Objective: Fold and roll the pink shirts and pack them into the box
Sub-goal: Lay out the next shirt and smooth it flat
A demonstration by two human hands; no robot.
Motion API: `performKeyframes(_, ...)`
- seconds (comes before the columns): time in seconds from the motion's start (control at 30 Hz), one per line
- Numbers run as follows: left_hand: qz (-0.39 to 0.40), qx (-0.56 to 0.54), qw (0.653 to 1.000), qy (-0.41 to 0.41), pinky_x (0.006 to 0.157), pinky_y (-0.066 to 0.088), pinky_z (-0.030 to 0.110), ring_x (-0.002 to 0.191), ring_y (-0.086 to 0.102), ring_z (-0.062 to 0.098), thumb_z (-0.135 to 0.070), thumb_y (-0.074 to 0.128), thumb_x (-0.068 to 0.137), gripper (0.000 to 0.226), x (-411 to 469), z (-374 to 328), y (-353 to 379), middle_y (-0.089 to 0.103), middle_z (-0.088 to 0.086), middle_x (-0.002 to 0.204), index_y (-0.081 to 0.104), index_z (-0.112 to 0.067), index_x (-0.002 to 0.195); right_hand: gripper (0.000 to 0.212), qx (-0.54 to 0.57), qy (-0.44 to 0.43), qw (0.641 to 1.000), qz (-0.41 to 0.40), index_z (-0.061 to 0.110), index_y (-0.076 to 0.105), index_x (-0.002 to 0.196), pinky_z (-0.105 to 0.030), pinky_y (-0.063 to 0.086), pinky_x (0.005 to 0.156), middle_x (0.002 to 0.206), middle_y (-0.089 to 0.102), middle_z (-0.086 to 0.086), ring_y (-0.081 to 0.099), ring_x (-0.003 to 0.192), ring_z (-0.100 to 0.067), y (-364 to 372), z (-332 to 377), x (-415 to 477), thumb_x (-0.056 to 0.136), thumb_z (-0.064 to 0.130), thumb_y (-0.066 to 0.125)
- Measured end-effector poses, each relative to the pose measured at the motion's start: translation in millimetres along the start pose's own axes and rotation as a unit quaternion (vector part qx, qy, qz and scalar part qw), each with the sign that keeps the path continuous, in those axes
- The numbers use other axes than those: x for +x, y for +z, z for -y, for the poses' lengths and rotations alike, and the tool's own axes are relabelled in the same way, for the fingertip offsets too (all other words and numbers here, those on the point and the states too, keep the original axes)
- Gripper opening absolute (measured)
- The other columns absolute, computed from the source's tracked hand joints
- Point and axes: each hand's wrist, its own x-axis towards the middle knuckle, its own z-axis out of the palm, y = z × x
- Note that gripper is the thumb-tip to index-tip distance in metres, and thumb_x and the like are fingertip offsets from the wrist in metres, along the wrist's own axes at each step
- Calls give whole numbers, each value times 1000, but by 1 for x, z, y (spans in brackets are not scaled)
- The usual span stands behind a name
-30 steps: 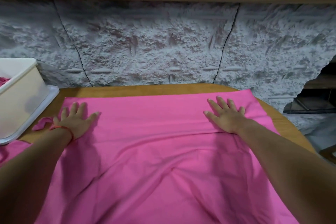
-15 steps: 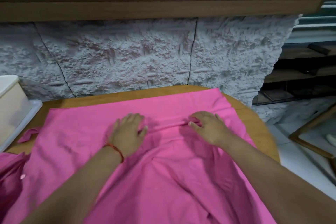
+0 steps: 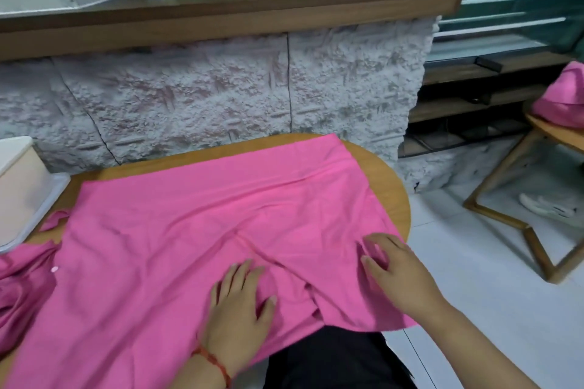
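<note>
A pink shirt (image 3: 196,230) lies spread over the wooden table (image 3: 387,186), wrinkled near the front edge. My left hand (image 3: 240,303) lies flat on the cloth near the front, fingers straight. My right hand (image 3: 395,275) rests on the shirt's right front part with fingers slightly bent, touching the fabric. The cream box (image 3: 19,186) stands at the table's left edge on a white tray (image 3: 47,205). Its inside is out of sight.
More pink cloth (image 3: 22,287) bunches at the left. Another pink pile (image 3: 562,98) sits on a small wooden side table (image 3: 518,218) at the right. A stone-faced counter (image 3: 221,95) with a shelf carrying a phone, cables and a bottle stands behind.
Both hands slid from the far part of the shirt toward me and to the right, smoothing the cloth. The view swung right and up, revealing the shelf top and the side table.
</note>
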Motion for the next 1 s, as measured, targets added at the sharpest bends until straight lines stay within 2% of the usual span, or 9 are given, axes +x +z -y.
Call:
performKeyframes(0.1,3,-2,1000,15,126,9,35,157,13,11,-69,8,86,83,-31,-4,6,15,-15,170,26,-38,161,33,143,116,982,-43,40,64,130,-24,47,91,131,60,23,62,115,-1,-11,-19,-33,99,32,68)
performKeyframes(0.2,-13,4,1000,5,120,16,39,145,47,27,-59,25,95,73,-57,-14,7,45,-1,159,56,-22,149,40,256,189,948,2,39,62,135,-29,49,93,134,63,20,64,117,-8,-14,-27,-54,99,24,69)
performKeyframes(0.27,-20,30,999,10,119,12,39,136,56,33,-55,20,102,71,-68,-19,9,53,6,153,60,-15,144,43,265,200,943,7,36,58,139,-29,48,94,137,60,20,61,120,-10,-17,-29,-61,100,23,68)
performKeyframes(0.37,-14,41,999,10,118,19,43,139,54,31,-65,6,100,85,-72,-15,14,54,4,153,60,-17,145,46,241,227,943,3,31,53,144,-33,46,98,138,55,16,58,124,-14,-20,-29,-63,101,23,65)
performKeyframes(0.47,-26,48,997,63,117,22,45,140,48,19,-73,17,96,79,-76,-9,16,58,-5,150,66,-26,137,43,252,263,931,15,26,53,142,-34,50,91,130,63,7,65,111,-14,-25,-30,-62,100,21,62)
performKeyframes(0.6,-72,22,990,116,119,16,33,122,52,10,-62,29,102,56,-80,-6,10,72,-9,124,78,-35,102,17,301,285,910,29,11,71,111,-28,47,76,104,72,5,66,94,-14,-33,-36,-63,97,21,68)
performKeyframes(0.67,-119,0,987,109,117,17,28,114,54,9,-56,27,106,60,-82,-4,5,75,-10,112,79,-33,87,26,316,261,911,39,0,68,93,-30,41,75,85,65,4,56,81,-16,-38,-38,-66,99,26,69)
performKeyframes(0.8,-201,-2,972,125,113,19,23,105,54,9,-50,16,109,71,-86,-6,-1,75,-10,98,76,-25,78,22,391,233,890,-1,16,59,82,-40,50,87,77,61,-3,61,80,-18,-59,-38,-70,102,24,63)
performKeyframes(1.0,-309,-33,944,110,103,29,21,95,55,15,-44,27,108,61,-95,-7,-4,75,-1,95,75,-15,83,26,481,240,836,-115,14,57,78,-45,64,72,74,56,-2,58,69,-15,-86,-56,-65,103,15,59)
